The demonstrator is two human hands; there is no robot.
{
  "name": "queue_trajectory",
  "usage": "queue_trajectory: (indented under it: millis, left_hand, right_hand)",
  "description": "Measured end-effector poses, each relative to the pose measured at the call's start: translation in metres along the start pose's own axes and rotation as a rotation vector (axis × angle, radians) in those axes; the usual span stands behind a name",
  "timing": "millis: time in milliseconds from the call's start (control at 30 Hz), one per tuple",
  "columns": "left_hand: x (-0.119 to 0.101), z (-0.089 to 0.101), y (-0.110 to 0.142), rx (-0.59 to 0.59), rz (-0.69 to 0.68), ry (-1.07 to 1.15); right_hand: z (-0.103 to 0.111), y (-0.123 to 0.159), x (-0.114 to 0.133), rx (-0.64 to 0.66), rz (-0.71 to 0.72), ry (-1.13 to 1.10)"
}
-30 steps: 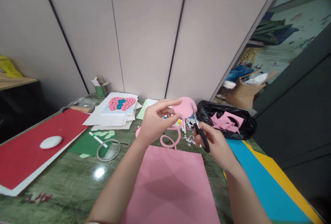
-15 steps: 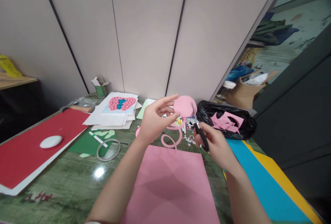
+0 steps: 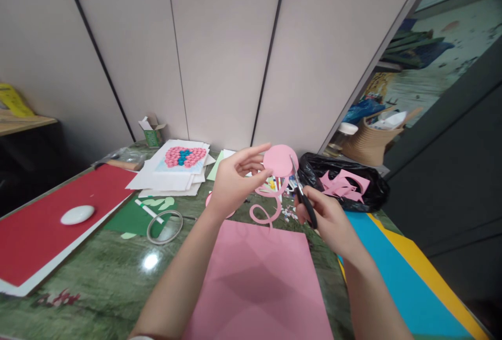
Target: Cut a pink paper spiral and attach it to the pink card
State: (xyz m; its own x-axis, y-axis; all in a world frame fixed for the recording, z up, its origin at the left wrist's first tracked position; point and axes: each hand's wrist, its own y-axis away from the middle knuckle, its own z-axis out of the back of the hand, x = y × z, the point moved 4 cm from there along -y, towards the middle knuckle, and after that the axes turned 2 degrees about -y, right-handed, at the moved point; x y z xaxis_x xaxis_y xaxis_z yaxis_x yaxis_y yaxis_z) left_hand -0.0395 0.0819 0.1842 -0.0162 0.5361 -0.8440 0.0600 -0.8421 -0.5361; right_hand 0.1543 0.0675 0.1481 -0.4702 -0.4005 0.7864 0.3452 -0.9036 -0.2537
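A round pink paper disc (image 3: pixel 279 160) is held up by its left edge between the thumb and fingers of my left hand (image 3: pixel 241 175). From the disc hangs a curled pink paper strip (image 3: pixel 259 215), spiralling down toward the table. My right hand (image 3: pixel 323 217) grips black-handled scissors (image 3: pixel 306 205), whose blades meet the disc's right side. Below both hands lies a large sheet of pink paper (image 3: pixel 261 282). Another pink paper piece (image 3: pixel 209 199) shows partly behind my left wrist.
At right, a black plastic bag (image 3: pixel 381 189) holds pink scraps (image 3: pixel 343 185), beside blue sheets (image 3: pixel 408 277). On the left are a red sheet (image 3: pixel 35 235) with a white mouse (image 3: pixel 77 215), a tape ring (image 3: pixel 180 227) and a paper stack (image 3: pixel 151 177). A wall stands behind.
The disc has turned slightly in my left hand, and its hanging strip has shifted a little to the right. My left index finger has lifted off the disc's face; the scissors stay nearly in place.
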Motion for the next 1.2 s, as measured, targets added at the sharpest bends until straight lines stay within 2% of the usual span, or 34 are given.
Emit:
queue_trajectory:
  millis: [633,967,1200]
  left_hand:
    - [-0.001,0.0034,-0.0009,-0.028,-0.011,0.003]
    - [0.0038,-0.0001,-0.0016,0.12,0.056,0.04]
    - [0.0026,-0.0005,-0.0004,0.135,0.062,0.042]
  right_hand:
    - [0.0024,0.0023,-0.0037,0.052,-0.029,-0.007]
    - [0.0036,0.0015,0.0027,0.066,-0.053,-0.034]
    - [0.0044,0.0022,0.002,0.063,-0.049,-0.012]
